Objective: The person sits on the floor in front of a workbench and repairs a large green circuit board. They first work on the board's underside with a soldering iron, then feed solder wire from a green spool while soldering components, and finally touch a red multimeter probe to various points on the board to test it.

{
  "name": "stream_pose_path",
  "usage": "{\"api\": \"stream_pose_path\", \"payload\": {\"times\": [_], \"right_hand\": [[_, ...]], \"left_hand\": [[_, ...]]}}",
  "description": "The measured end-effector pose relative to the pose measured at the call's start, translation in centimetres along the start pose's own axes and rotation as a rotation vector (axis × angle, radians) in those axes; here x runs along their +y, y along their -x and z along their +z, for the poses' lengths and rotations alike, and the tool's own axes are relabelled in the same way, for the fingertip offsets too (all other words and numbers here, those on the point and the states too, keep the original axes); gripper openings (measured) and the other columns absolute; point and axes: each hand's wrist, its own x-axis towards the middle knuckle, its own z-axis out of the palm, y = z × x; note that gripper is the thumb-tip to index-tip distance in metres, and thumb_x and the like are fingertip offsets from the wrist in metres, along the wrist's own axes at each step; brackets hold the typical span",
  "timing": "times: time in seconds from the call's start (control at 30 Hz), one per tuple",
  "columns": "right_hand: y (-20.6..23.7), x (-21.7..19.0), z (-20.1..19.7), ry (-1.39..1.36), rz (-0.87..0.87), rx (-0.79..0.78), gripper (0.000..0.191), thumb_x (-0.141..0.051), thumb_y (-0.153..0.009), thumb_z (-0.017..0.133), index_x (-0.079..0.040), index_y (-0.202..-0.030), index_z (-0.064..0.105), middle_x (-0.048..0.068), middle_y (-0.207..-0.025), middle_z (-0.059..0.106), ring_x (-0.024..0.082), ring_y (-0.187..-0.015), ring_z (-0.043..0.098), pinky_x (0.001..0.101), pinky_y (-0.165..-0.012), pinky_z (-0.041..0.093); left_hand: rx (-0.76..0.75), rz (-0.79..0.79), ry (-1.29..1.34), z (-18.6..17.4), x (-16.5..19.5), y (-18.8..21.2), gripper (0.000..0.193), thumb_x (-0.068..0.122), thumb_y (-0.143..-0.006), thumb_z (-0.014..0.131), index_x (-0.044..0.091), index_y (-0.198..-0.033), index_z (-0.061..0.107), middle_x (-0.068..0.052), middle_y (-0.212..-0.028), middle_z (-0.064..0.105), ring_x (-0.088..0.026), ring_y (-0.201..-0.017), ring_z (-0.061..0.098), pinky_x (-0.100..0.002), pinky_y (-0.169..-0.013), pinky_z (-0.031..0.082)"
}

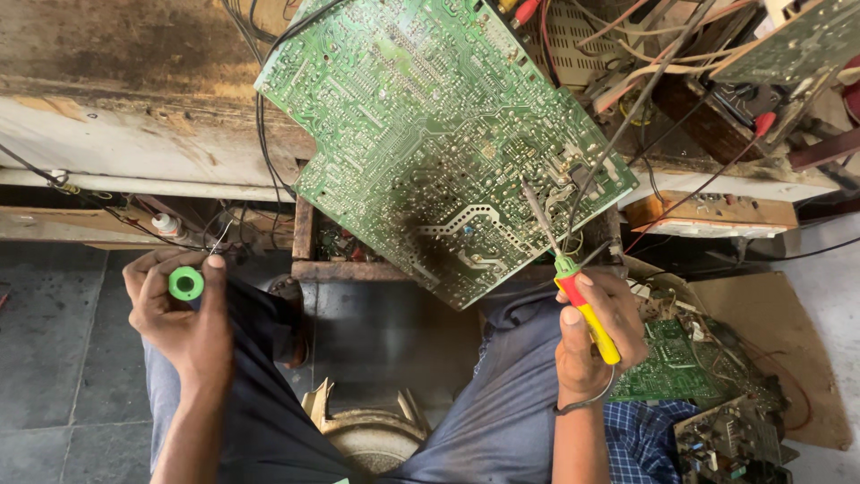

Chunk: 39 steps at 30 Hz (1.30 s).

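Note:
A large green circuit board [430, 125] leans tilted over the edge of a worn workbench, solder side up, with a dark scorched patch near its lower middle. My right hand [593, 333] grips a soldering iron [587, 314] with a red and yellow handle; its metal tip rests on the board's lower right area. My left hand [179, 314] holds a small green spool [185, 283] between thumb and fingers, away from the board at the left. My knees in dark trousers show below.
The worn wooden bench [134, 134] runs across the top left. Wires, a second board [797, 40] and electronic parts crowd the top right. More green boards [681, 363] lie on cardboard at the lower right. Grey tile floor [54, 358] lies at the left.

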Motion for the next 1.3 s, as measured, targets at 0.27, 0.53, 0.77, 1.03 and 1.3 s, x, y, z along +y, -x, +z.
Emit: {"api": "stream_pose_path", "payload": {"times": [0.27,0.53,0.77,1.03,1.3], "right_hand": [[-0.1,0.0,0.4,-0.008,-0.019,0.0,0.032,-0.022,-0.102,0.071,-0.006,-0.129,0.071,0.017,-0.112,0.068,0.02,-0.088,0.067,0.0274,-0.08,0.056],[-0.1,0.0,0.6,-0.003,-0.011,-0.001,0.032,-0.023,-0.102,0.071,-0.006,-0.129,0.071,0.018,-0.111,0.068,0.02,-0.087,0.067,0.0268,-0.079,0.055],[-0.1,0.1,0.6,-0.012,-0.004,0.0,0.032,-0.022,-0.102,0.07,-0.007,-0.13,0.071,0.018,-0.111,0.068,0.02,-0.088,0.067,0.027,-0.08,0.055],[0.0,0.2,0.3,0.002,-0.002,-0.002,0.031,-0.022,-0.101,0.07,-0.006,-0.128,0.071,0.018,-0.112,0.068,0.021,-0.088,0.068,0.0273,-0.08,0.056],[-0.3,0.4,0.0,-0.026,0.004,0.008,0.032,-0.021,-0.1,0.072,-0.006,-0.128,0.071,0.018,-0.112,0.067,0.021,-0.088,0.067,0.0274,-0.078,0.056]], "left_hand": [[0.0,-0.042,-0.089,-0.9,-4.4,1.0,0.015,0.007,-0.103,0.082,-0.003,-0.102,0.071,-0.011,-0.116,0.06,-0.02,-0.112,0.062,-0.033,-0.102,0.05],[-0.033,-0.029,-0.133,-1.0,-7.0,1.6,0.013,0.005,-0.101,0.082,-0.003,-0.101,0.071,-0.011,-0.114,0.06,-0.02,-0.109,0.061,-0.034,-0.101,0.048],[-0.025,-0.064,-0.086,-0.7,-7.1,1.7,0.012,0.005,-0.099,0.081,-0.001,-0.1,0.071,-0.01,-0.113,0.06,-0.022,-0.111,0.061,-0.033,-0.099,0.048],[-0.033,-0.052,-0.13,-0.5,-6.9,1.8,0.011,0.004,-0.099,0.081,-0.002,-0.099,0.072,-0.01,-0.112,0.06,-0.021,-0.108,0.061,-0.034,-0.1,0.048],[-0.041,-0.069,-0.099,-0.1,-6.4,1.9,0.013,0.005,-0.099,0.081,-0.003,-0.1,0.071,-0.01,-0.114,0.06,-0.021,-0.112,0.061,-0.032,-0.098,0.048]]}}
